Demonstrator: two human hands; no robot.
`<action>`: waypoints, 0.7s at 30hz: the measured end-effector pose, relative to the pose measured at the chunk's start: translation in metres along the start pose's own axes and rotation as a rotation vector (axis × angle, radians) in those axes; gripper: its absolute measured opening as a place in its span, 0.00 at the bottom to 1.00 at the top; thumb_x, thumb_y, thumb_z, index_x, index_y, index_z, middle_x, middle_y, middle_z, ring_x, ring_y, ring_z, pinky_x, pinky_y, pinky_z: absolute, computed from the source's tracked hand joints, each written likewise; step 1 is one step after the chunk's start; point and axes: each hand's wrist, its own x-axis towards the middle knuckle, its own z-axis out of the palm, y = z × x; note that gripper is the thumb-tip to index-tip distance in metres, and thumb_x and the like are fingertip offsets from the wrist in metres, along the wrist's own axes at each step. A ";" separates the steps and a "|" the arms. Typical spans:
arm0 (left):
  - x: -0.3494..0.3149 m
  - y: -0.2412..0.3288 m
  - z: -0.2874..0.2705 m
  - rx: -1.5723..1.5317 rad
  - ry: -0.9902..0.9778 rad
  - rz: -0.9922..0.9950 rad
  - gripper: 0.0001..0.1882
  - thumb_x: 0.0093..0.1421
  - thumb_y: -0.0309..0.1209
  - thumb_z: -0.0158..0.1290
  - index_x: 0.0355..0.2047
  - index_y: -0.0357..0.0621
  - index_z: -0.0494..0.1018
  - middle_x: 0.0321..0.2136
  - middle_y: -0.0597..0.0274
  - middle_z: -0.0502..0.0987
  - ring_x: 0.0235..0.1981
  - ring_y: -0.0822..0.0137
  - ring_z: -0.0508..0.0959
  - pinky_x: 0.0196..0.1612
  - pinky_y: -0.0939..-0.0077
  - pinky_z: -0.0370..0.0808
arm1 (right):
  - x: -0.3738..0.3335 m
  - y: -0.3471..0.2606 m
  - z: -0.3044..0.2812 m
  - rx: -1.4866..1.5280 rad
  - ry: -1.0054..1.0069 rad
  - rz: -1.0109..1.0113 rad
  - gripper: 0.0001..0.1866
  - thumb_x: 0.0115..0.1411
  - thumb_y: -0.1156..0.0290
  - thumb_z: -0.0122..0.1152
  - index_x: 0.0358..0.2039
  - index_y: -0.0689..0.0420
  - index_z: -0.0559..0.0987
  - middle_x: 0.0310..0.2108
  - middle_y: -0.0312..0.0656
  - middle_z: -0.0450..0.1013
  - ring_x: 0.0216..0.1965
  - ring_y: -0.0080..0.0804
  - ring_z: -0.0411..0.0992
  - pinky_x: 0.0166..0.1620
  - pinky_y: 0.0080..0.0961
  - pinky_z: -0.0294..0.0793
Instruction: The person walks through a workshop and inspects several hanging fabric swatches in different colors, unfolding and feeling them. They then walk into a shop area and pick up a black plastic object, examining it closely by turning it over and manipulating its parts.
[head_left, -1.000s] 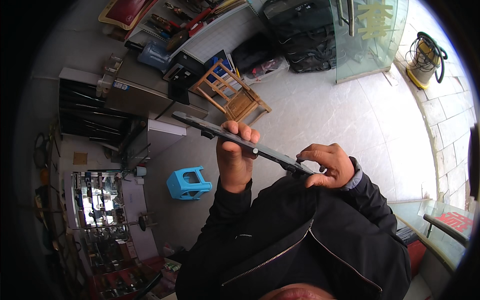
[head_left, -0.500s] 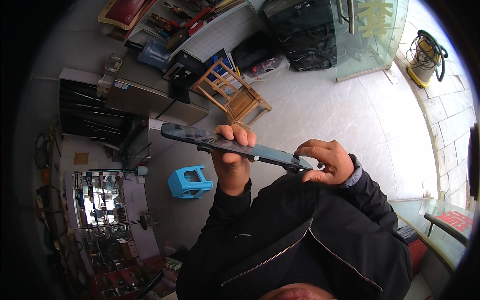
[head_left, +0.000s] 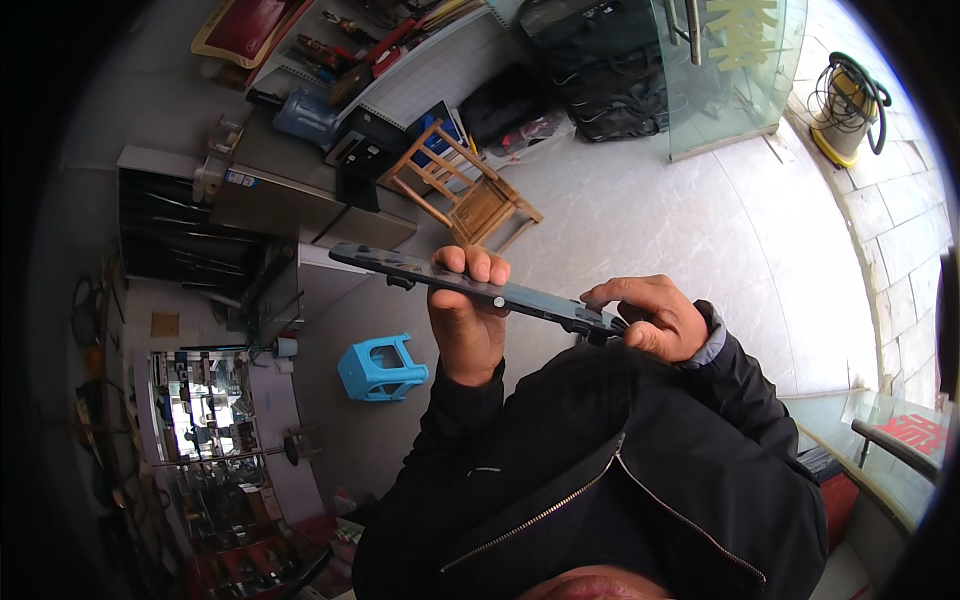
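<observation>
Tilted across the view in front of my chest is a long, slim, glossy black panel [head_left: 540,303]. Its face is mirror-like and small dark clips stick out from its lower edge, like a clip-on rear-view mirror. My left hand [head_left: 468,310] grips it near the middle, with the fingers over the glossy face and the thumb below. At the right-hand end my right hand [head_left: 655,315] has its index finger on the face and its thumb close to the edge. Those fingers partly hide that end.
A blue plastic stool [head_left: 383,368] stands on the floor to the left. Beyond the panel are a wooden chair [head_left: 480,205] and a grey counter [head_left: 310,215]. A glass door [head_left: 730,100] stands at the far right, with a yellow vacuum cleaner [head_left: 840,125] outside. Glass shelves [head_left: 205,410] line the left.
The panel has tipped slightly, its right end a little lower. My right index finger has shifted left over the face, and the thumb has moved slightly right and up.
</observation>
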 end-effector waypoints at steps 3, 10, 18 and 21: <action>0.003 -0.004 -0.001 -0.046 -0.014 -0.013 0.34 0.54 0.60 0.69 0.50 0.53 0.70 0.41 0.70 0.74 0.44 0.70 0.75 0.45 0.80 0.75 | 0.001 -0.002 -0.002 0.003 0.022 -0.036 0.40 0.64 0.37 0.67 0.55 0.66 0.80 0.40 0.52 0.82 0.35 0.41 0.81 0.39 0.32 0.78; 0.003 -0.006 0.004 0.042 -0.019 -0.059 0.56 0.53 0.59 0.71 0.73 0.46 0.58 0.62 0.63 0.72 0.55 0.67 0.79 0.50 0.79 0.82 | -0.001 0.004 -0.008 -0.116 0.090 -0.040 0.40 0.60 0.40 0.74 0.55 0.66 0.80 0.39 0.50 0.80 0.27 0.33 0.76 0.30 0.26 0.73; 0.005 0.002 0.008 0.156 -0.039 -0.074 0.63 0.56 0.53 0.73 0.78 0.40 0.45 0.69 0.63 0.67 0.66 0.59 0.74 0.57 0.71 0.82 | -0.002 0.012 -0.010 -0.210 0.097 -0.023 0.40 0.57 0.43 0.78 0.56 0.64 0.79 0.39 0.49 0.79 0.19 0.28 0.64 0.26 0.25 0.65; 0.007 0.002 0.006 0.198 -0.067 -0.051 0.62 0.58 0.53 0.72 0.79 0.41 0.45 0.70 0.62 0.66 0.68 0.57 0.72 0.63 0.65 0.78 | -0.002 0.013 -0.009 -0.245 0.078 0.009 0.38 0.56 0.49 0.81 0.57 0.64 0.78 0.42 0.51 0.79 0.25 0.34 0.71 0.31 0.27 0.71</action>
